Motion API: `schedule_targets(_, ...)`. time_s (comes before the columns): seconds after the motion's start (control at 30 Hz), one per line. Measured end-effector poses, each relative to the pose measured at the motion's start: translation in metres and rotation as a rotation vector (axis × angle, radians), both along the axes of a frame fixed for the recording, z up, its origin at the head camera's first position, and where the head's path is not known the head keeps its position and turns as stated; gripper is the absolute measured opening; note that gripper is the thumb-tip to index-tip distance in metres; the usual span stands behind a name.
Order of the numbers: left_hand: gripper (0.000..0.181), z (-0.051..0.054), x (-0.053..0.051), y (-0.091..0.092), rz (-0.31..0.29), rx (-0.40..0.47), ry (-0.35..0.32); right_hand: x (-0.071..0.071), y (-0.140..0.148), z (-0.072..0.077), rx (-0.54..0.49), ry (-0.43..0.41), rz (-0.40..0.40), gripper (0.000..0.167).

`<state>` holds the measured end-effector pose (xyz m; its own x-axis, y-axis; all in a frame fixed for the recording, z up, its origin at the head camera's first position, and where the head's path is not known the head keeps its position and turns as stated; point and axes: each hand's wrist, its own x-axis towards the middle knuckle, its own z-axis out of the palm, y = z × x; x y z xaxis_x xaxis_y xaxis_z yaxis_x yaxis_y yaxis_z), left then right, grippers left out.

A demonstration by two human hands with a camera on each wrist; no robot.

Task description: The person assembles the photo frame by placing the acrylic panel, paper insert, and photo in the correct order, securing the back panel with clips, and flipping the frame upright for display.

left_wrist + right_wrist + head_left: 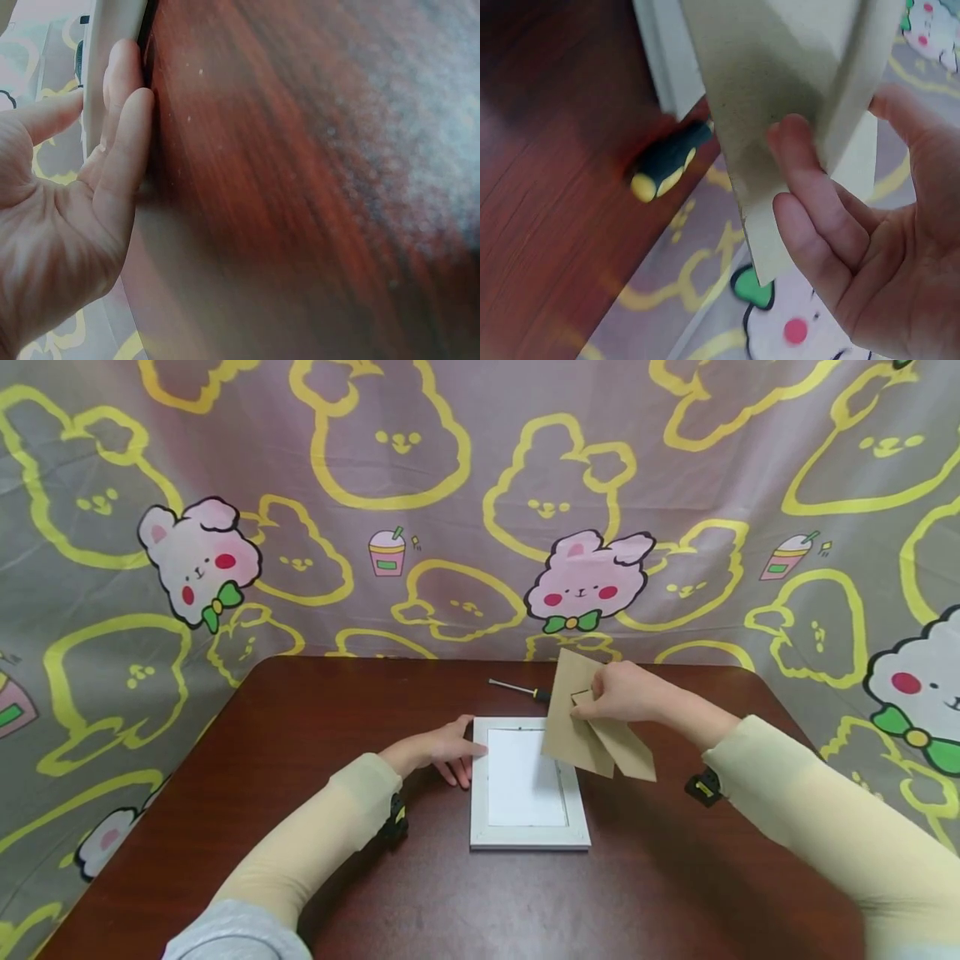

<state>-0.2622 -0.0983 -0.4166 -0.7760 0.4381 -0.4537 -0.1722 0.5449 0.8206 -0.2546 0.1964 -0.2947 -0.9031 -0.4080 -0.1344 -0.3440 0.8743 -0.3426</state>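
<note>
A white picture frame (531, 839) lies on the table with a white sheet (522, 781) inside its border. My left hand (448, 750) rests at the frame's left edge, thumb on the border, other fingers along the side; the left wrist view shows the fingers (124, 150) fairly straight against it. Above the frame's right side, my right hand (626, 692) pinches a brown backing board (570, 727) with a stand flap angled out from it. In the right wrist view the board (742, 90) is between thumb and fingers (817, 195).
Behind the frame lies a screwdriver (513, 687), its dark and yellow handle (671, 161) partly behind the board in the head view. A patterned cloth (450, 527) hangs beyond the back edge of the brown table (360, 693).
</note>
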Motion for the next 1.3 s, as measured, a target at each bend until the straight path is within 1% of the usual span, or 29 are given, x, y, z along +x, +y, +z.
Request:
schedule_targets(0.2,0.077,-0.001,-0.001,0.000,0.002,0.004,-0.007,0.000,-0.026,-0.002,-0.030,0.006,0.008,0.055)
schedule_targets(0.5,0.074,0.000,-0.001,0.001,0.003,-0.012,-0.009,-0.001,-0.054,-0.007,-0.034,-0.002,0.034,0.054)
schedule_targets(0.87,0.072,-0.001,-0.002,0.002,0.007,-0.007,-0.007,0.006,-0.081,-0.017,0.041,-0.036,0.060,0.051)
schedule_targets(1.0,0.071,-0.002,-0.002,0.002,0.006,0.002,-0.009,0.008,-0.087,-0.021,0.056,-0.050,0.078,0.050)
schedule_targets(1.1,0.071,-0.002,-0.001,0.002,0.006,0.011,-0.008,0.009,-0.090,-0.024,0.086,-0.057,0.085,0.049)
schedule_targets(1.3,0.073,-0.002,-0.001,0.002,0.013,0.022,-0.014,0.012,-0.093,-0.030,0.115,-0.076,0.071,0.047)
